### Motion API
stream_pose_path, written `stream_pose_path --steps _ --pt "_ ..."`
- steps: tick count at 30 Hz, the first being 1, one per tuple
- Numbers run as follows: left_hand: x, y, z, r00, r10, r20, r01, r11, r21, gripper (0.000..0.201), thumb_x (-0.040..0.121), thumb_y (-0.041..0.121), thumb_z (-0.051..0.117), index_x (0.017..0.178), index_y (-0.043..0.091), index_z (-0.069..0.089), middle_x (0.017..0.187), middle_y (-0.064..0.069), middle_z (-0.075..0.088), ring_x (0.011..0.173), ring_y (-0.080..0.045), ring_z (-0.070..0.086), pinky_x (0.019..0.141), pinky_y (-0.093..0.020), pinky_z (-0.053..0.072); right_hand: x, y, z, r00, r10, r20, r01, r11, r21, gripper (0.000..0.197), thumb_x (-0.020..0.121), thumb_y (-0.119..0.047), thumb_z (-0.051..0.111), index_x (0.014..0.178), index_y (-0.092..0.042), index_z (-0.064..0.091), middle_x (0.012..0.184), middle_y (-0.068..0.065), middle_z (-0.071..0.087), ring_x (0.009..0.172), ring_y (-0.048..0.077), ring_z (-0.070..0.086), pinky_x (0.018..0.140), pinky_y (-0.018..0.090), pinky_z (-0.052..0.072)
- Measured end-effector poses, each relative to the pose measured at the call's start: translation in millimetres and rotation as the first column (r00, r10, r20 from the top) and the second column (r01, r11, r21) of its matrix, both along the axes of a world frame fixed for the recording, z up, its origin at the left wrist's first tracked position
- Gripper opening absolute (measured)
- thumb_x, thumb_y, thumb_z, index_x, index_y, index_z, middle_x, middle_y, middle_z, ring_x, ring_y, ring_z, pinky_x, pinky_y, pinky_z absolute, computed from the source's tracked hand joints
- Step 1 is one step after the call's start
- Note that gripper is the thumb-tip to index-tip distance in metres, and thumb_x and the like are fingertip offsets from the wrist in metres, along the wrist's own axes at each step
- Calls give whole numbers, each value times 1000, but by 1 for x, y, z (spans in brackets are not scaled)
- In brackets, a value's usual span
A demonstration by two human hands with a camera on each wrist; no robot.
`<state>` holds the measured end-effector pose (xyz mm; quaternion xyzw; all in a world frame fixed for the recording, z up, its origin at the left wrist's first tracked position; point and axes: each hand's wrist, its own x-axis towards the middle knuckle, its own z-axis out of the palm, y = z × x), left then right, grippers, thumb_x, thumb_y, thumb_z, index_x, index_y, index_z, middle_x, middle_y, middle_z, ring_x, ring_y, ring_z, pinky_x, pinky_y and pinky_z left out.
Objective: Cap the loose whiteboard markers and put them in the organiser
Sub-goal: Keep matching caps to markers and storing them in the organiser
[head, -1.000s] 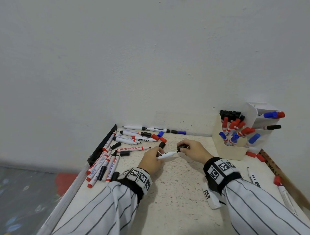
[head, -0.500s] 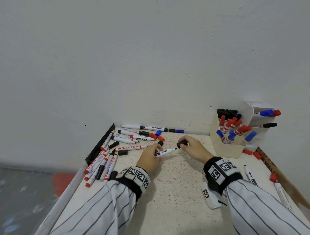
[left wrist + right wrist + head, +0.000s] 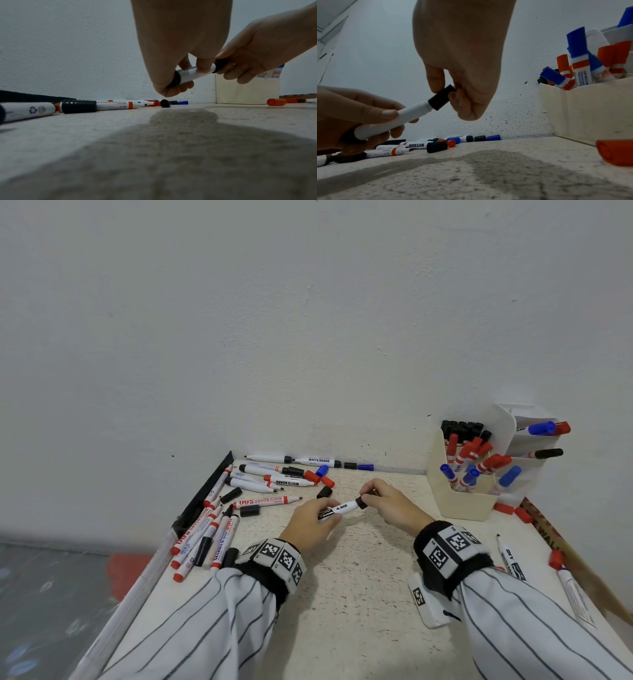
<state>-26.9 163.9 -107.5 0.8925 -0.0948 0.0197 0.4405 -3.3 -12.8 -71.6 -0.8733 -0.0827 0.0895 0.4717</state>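
Head view: L hand (image 3: 313, 520) grips marker (image 3: 339, 510), R hand (image 3: 390, 503) pinches cap (image 3: 361, 502); organiser (image 3: 459, 501) nearby.

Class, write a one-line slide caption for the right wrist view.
Right hand pinches black cap onto marker held by left hand.

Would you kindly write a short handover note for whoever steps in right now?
Left hand grips the barrel of a black marker, lifted off the table. Right hand pinches the black cap, which sits on the marker's tip; whether it is fully seated cannot be told.
Done: many capped markers stand in the organiser, far right against the wall.
Left: put this marker in the organiser, then cap and store the loose markers at the left, along the wall and by the right edge. Spare caps lie among them.
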Motion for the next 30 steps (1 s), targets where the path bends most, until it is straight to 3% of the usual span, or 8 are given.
stream_pose_path --steps 3,7,14,17,20,24,28,30 --pt "1 1 -1 999 25 -20 -26 999 -30 27 91 23 58 118 18 59 92 5 57 73 -2 49 64 -15 36 -1 -1 1 1000 19 5 -19 999 39 8 95 -16 47 100 -21 51 82 -3 47 63 8 37 57 20 28" --pt "2 2 -2 999 20 -37 -21 1000 -22 28 91 24 59 118 19 58 105 -1 61 85 -10 52 78 -23 42 -3 -6 1 997 34 66 -34 999 -1 15 95 -16 49 109 -19 48 97 -1 49 72 6 43 65 19 35" --pt "1 1 -1 999 16 -28 -17 998 -64 24 87 16 65 110 19 61 99 1 62 85 -8 54 76 -19 39 -3 -8 0 997 38 63 -34 998 -54 13 95 -17 49 105 -23 54 95 5 52 80 14 47 70 25 38" --pt "0 2 0 999 26 -22 -28 997 -71 24 86 16 65 109 18 61 97 2 61 84 -9 54 75 -19 40 -5 -9 1 995 55 84 -52 998 -36 19 94 -11 49 105 -25 55 102 5 57 80 14 50 69 22 40" --pt "0 1 0 999 30 -13 -31 996 -84 22 86 16 65 108 19 60 95 2 61 80 -8 54 68 -15 40 -6 -9 1 993 70 93 -63 996 -70 21 94 -10 50 109 -24 53 96 -2 56 71 7 47 63 18 37" --pt "-1 3 1 999 32 -13 -33 997 -73 22 85 17 66 107 19 61 91 3 60 78 -7 54 66 -13 40 -4 -6 1 998 47 46 -43 996 -83 16 93 -17 52 108 -22 54 86 -9 63 80 8 53 67 20 36" --pt "-2 1 3 1000 20 -19 -21 997 -76 20 85 18 67 104 22 60 91 4 61 84 -11 57 73 -19 42 -7 -2 4 1000 25 11 -25 999 -34 12 95 -23 48 102 -18 56 73 -5 59 63 8 45 59 20 33" --pt "-4 0 5 1000 14 -12 -15 996 -83 20 85 19 67 103 23 59 89 6 60 84 -11 57 71 -19 45 -10 1 6 1000 17 2 -17 1000 -9 19 97 -33 41 94 -18 53 69 -5 51 57 8 38 55 20 30"
